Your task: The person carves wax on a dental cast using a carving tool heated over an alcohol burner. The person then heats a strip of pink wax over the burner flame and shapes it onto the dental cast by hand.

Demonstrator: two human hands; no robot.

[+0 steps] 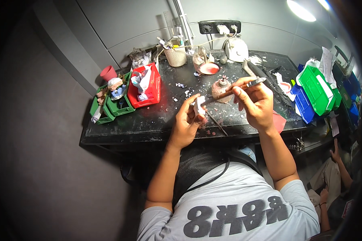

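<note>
Two hands work above a black workbench [149, 124] bearing red [149, 92] and green bins [120, 105]. Right hand [256, 105] pinches a slim metal tool [233, 90], whose tip meets the small white piece [199, 106] gripped in the left hand [187, 122].

A dim workshop corner built around a black workbench [149, 124].

The workbench stands against a grey panelled wall [124, 24], its dark top speckled with pale scraps. On the wall just above the bench's far edge hangs a black power strip [219, 27] with white plugs in it. To the left of the bench a plain grey wall [36, 132] falls into shadow. Above and to the right of the bench, a bright oval lamp [301, 11] glares.
</note>
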